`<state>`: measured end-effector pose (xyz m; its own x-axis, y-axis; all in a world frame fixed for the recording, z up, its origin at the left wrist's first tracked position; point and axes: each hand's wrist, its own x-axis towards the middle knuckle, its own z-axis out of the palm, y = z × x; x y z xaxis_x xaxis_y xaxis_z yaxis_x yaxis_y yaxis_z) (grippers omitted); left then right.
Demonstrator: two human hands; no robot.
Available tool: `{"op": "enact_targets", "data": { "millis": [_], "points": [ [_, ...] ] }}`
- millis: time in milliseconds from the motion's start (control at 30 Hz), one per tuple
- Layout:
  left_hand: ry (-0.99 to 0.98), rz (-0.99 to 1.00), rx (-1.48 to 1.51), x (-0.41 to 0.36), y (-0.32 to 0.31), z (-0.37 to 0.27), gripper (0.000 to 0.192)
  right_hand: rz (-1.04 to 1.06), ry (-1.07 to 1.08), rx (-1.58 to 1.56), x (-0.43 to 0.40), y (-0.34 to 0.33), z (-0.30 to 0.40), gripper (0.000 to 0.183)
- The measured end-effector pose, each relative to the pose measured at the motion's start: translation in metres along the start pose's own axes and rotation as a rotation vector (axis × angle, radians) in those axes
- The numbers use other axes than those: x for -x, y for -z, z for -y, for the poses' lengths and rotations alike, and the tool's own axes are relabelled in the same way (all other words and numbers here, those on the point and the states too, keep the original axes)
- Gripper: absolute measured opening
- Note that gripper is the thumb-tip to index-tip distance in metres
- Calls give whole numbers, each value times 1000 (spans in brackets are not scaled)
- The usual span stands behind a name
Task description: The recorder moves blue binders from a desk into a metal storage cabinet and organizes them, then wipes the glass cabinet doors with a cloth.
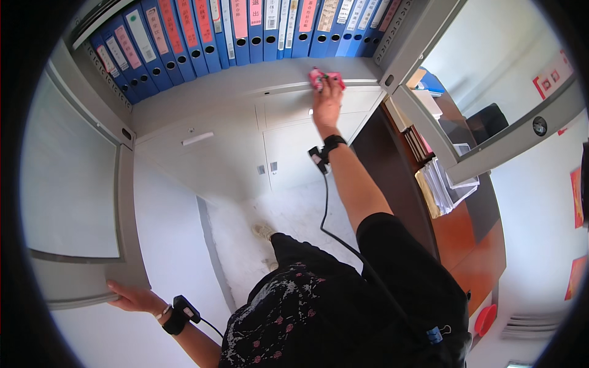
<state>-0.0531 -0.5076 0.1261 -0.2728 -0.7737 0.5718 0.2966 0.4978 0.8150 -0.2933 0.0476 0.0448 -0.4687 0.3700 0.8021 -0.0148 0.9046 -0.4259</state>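
My right hand (327, 108) presses a pink patterned cloth (326, 79) against the front edge of a grey metal cabinet shelf (257, 76). The fingers lie over the cloth and partly hide it. Behind it on the shelf stands a row of blue file boxes (301, 43) with labelled spines and round finger holes. At the lower left, my left hand (138, 298) grips the edge of the opened left glass-paned cabinet door (131, 216). Its thumb shows on the near face; the other fingers are partly hidden.
The right glass door (501, 138) stands swung out above a wooden desk (460, 239) that bears stacked papers (444, 186) and a black chair back (487, 122) beyond. Lower cabinet doors (294, 147) are closed. Black cables run from both wrist devices. A red basin (485, 320) sits at lower right.
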Motion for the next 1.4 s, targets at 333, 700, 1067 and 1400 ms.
{"op": "enact_targets", "data": {
  "millis": [333, 700, 1067, 1400],
  "points": [
    [-1, 22, -41, 23, -10, -33, 33, 198, 317, -42, 13, -10, 100, 25],
    [15, -131, 2, 36, -19, -31, 39, 186, 57, 441, -65, 84, -118, 19],
    [-38, -166, -29, 38, -14, -27, 39, 382, 434, -149, -12, 43, 31, 15],
    [-21, -148, -65, 32, -23, -10, 38, 115, 120, 518, -155, 25, -100, 23]
  ]
}}
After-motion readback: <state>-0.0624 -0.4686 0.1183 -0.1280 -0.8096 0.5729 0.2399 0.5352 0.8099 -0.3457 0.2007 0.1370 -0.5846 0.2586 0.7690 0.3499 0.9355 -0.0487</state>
